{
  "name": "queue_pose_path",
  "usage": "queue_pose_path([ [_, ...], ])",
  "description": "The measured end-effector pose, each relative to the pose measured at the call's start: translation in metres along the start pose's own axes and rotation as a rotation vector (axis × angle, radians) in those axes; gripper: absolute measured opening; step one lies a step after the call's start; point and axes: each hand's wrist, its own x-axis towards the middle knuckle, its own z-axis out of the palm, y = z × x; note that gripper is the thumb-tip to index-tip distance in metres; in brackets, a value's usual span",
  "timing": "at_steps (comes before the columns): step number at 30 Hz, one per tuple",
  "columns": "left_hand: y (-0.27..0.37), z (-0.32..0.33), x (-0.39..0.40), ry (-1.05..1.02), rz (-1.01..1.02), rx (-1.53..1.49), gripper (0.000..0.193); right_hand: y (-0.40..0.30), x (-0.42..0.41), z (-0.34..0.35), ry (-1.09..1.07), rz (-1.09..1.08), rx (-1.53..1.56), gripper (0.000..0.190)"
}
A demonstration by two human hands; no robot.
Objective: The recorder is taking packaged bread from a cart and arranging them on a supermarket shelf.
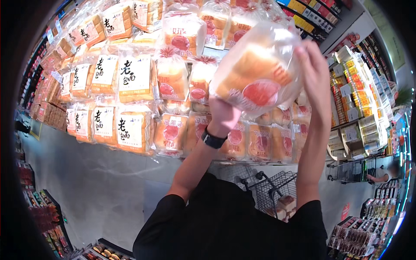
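A bread loaf in a clear plastic bag [256,78] is held up, tilted, over the bread display. My left hand [224,113], with a dark band on its wrist, grips the bag's lower left end from below; its fingertips are hidden behind the bag. At the upper right, my right hand [308,61] pinches the loose plastic of the same bag. A red round print shows on the side facing me. Below and left of the held bag, similar bagged loaves [170,78] stand in rows.
Bread with white labels [135,76] fills the display's left half. A wire shopping cart [274,191] with packaged food stands close at my right side. Farther right are stacked yellow packages [356,84] and a person [382,175] at another cart. Grey floor [97,185] lies at the left.
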Motion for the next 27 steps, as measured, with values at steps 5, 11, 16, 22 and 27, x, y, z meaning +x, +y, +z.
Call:
queue_pose_path([
  [5, 0.023, -0.007, 0.041, -0.108, -0.129, 0.011, 0.067, 0.014, 0.108, 0.014, 0.007, -0.047, 0.074, 0.028],
  [11, 0.04, -0.058, 0.032, -0.171, -0.17, 0.024, 0.071, 0.013, 0.184, 0.042, -0.062, -0.105, 0.14, 0.022],
  [16, 0.047, -0.067, 0.035, -0.109, -0.223, 0.009, 0.066, 0.096, 0.227, 0.071, -0.115, -0.246, -0.039, 0.027],
  [22, 0.064, -0.067, 0.045, -0.114, -0.225, -0.018, 0.066, 0.133, 0.208, 0.136, -0.143, -0.272, -0.107, 0.026],
  [27, 0.069, -0.077, 0.059, -0.078, -0.2, -0.07, 0.065, 0.15, 0.193, 0.17, -0.196, -0.271, -0.169, 0.021],
])
